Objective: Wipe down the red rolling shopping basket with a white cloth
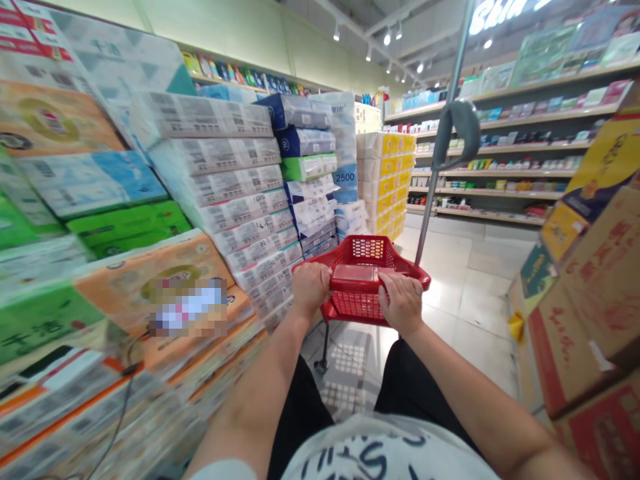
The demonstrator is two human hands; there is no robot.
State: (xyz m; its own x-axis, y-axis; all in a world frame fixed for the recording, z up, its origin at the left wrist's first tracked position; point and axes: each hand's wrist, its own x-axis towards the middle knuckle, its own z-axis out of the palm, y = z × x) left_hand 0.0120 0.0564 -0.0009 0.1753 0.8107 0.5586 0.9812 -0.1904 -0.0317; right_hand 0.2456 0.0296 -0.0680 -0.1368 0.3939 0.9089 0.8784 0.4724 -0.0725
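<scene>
A red plastic shopping cart [367,248] stands in front of me, its perforated basket facing down the aisle. My left hand [311,288] is closed around the left part of its handle. On the handle's right part, my right hand [401,300] wraps its fingers over the bar. Between the two hands the handle's thick red middle [355,273] shows. A metal pole [430,213] with a grey loop grip [457,133] rises from the cart's right side. The cart's lower legs and a wheel [321,366] show below the basket.
Tall stacks of wrapped tissue packs [240,173] line the left side, close to the cart. Yellow-and-white packs [385,177] stand farther ahead. Cardboard boxes [600,280] are piled along the right. Stocked shelves [500,147] stand at the back, beyond the tiled floor [465,287].
</scene>
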